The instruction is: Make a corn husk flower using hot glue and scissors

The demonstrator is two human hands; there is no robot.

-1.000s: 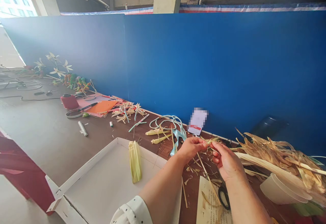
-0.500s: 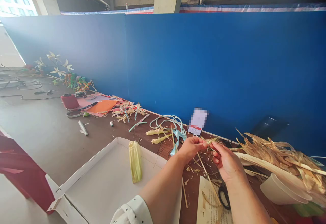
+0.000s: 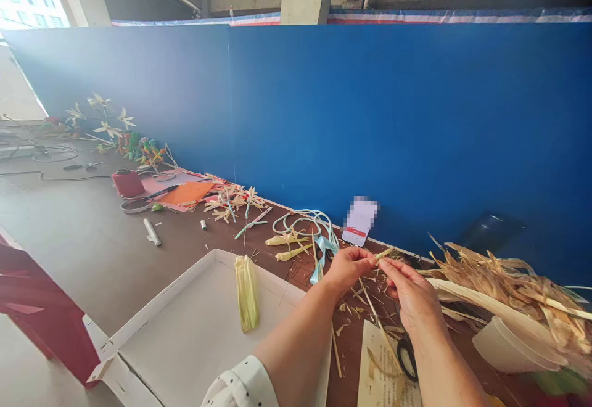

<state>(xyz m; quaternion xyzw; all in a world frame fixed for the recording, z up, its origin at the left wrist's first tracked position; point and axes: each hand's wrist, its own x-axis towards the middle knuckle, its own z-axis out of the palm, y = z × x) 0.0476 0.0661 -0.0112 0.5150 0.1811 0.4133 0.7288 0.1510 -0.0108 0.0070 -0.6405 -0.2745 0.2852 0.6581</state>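
My left hand [image 3: 349,268] and my right hand [image 3: 409,287] meet fingertip to fingertip above the brown table. Between them, both pinch a small pale green-yellow piece of corn husk [image 3: 383,253], its tip sticking up past my fingers. Most of the piece is hidden by the fingers. Left of my hands lie two rolled husk pieces [image 3: 289,251] and a light blue ribbon [image 3: 320,259]. A bundled green-yellow husk tassel [image 3: 247,296] rests in the white box lid [image 3: 185,333]. Under my right wrist are a black tape roll [image 3: 407,359] and a printed sheet [image 3: 377,376].
A phone [image 3: 359,222] leans against the blue partition [image 3: 393,117]. On the right, a heap of dry husks [image 3: 513,280] lies over a white tub [image 3: 513,345]. Farther left are husk flowers [image 3: 226,203], orange paper [image 3: 187,194], a red container [image 3: 128,183] and a marker [image 3: 152,232].
My right hand has shifted slightly left, its fingertips now closer to my left hand's. The husk tip shows more clearly above the fingers. My left hand has hardly moved.
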